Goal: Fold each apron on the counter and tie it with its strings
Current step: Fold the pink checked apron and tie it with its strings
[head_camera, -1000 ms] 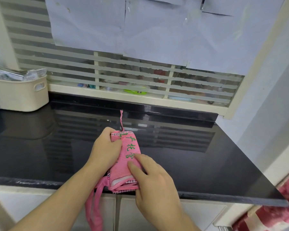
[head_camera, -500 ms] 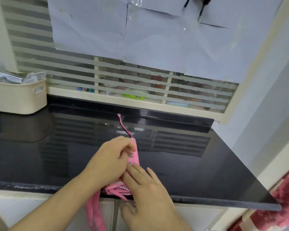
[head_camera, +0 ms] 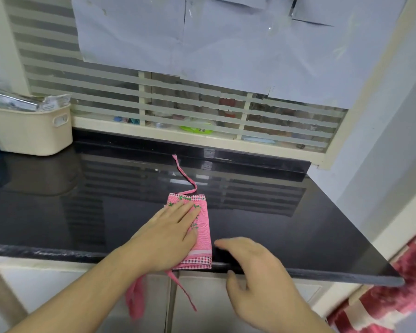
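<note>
Apron (head_camera: 201, 227): pink, folded into a narrow rectangle, lying flat at the near edge of the worktop (head_camera: 286, 224), its checked hem at the rim
Strings: one (head_camera: 186, 177) trails from the apron's far end toward the back edge; others (head_camera: 183, 290) hang over the near edge in front of the cabinet doors
Left hand (head_camera: 168, 236): flat, fingers straight, pressing down on the apron
Right hand (head_camera: 255, 272): relaxed, fingers loosely bent, holding nothing, just beside the apron's near right corner
Basket (head_camera: 31, 133): cream, at the back left of the worktop
</note>
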Available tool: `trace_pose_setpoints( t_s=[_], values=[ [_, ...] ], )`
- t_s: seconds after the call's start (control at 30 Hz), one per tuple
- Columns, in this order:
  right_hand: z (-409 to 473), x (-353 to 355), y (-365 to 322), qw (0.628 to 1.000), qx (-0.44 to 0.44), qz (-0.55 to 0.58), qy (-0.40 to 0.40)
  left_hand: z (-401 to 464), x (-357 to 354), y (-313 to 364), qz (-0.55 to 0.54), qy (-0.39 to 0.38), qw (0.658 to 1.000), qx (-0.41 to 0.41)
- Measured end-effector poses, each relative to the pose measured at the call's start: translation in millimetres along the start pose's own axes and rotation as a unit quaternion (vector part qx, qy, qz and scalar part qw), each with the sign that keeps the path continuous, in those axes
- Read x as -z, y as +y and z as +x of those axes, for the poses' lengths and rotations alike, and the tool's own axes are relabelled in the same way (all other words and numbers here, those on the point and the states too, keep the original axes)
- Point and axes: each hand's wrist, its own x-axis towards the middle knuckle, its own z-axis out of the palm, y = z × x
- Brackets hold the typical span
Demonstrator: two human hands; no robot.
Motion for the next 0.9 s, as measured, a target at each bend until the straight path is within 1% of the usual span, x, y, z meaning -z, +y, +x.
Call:
trace_pose_setpoints(
  t_s=[0.07,0.13,0.17,0.23,0.3,0.33,0.37,0.4,0.47,0.57,0.6,0.63,0.7,0.77,0.83,0.9],
  values=[
    [4,0,1,0.999,0.024,-0.003,-0.029,-3,2,9,-0.001,0.000,1.000,0.001],
    [7,-12,1,0.998,0.051,0.005,-0.046,-8,0,14,-0.036,0.023,0.999,-0.006],
    [6,-22,1,0.998,0.054,0.012,-0.038,-10,-2,14,-0.070,0.038,0.997,-0.008],
    [4,-40,2,0.999,0.048,0.020,0.005,-16,1,13,-0.169,0.070,0.983,0.002],
    [3,-47,6,0.997,0.051,0.029,0.054,-22,7,6,-0.287,0.104,0.952,0.016],
    [4,-48,8,0.995,0.054,0.042,0.069,-28,10,0,-0.329,0.123,0.936,0.020],
    [6,-47,9,0.994,0.051,0.059,0.079,-35,13,-6,-0.342,0.131,0.930,0.015],
    [7,-45,11,0.992,0.046,0.077,0.088,-43,15,-12,-0.331,0.131,0.934,-0.003],
    [9,-42,14,0.989,0.035,0.100,0.100,-61,20,-20,-0.275,0.102,0.955,-0.043],
    [10,-38,14,0.988,0.032,0.105,0.109,-81,26,-20,-0.196,0.013,0.978,-0.069],
    [10,-37,13,0.988,0.032,0.103,0.108,-84,26,-17,-0.184,0.001,0.980,-0.074],
    [11,-35,13,0.989,0.030,0.103,0.101,-87,25,-14,-0.176,0.003,0.981,-0.080],
    [12,-30,12,0.992,0.037,0.096,0.073,-89,18,-9,-0.141,0.036,0.985,-0.091],
    [10,-23,12,0.995,0.059,0.082,0.022,-91,5,-5,-0.075,0.063,0.991,-0.092],
    [6,-20,14,0.994,0.076,0.080,-0.018,-91,-9,1,-0.014,0.075,0.994,-0.081],
    [3,-20,17,0.993,0.071,0.092,-0.008,-89,-21,8,0.000,0.105,0.992,-0.072]
  ],
)
